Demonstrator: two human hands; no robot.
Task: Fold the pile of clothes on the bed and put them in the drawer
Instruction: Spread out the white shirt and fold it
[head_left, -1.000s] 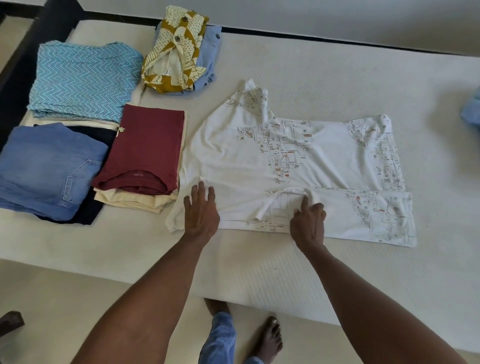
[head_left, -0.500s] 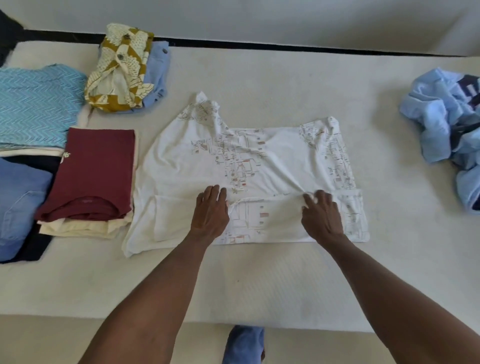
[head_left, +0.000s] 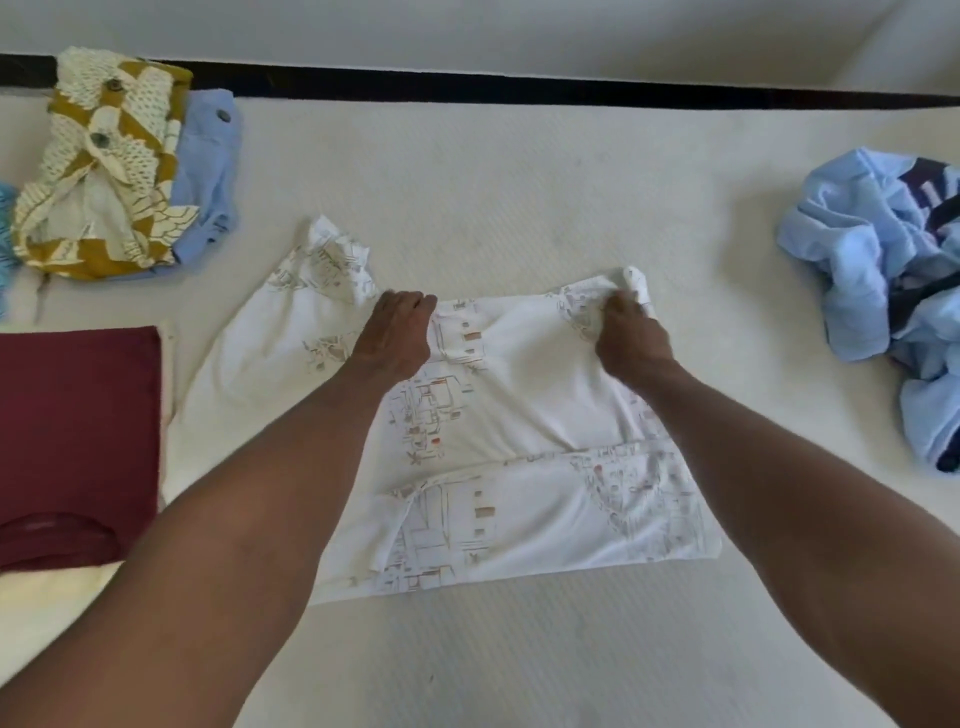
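No legible writing shows; the white printed shirt (head_left: 519, 415) lies mid-frame on the bed (head_left: 519, 182); left hand (head_left: 397, 332) and right hand (head_left: 631, 332) each grip its upper edge, fingers curled.

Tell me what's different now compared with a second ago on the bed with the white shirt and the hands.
Both hands left the shirt's near edge and reached to its far edge: the left hand and right hand now grip the white shirt there, bunching it. The near fold stayed flat; the maroon shirt and yellow patterned garment lie as before.
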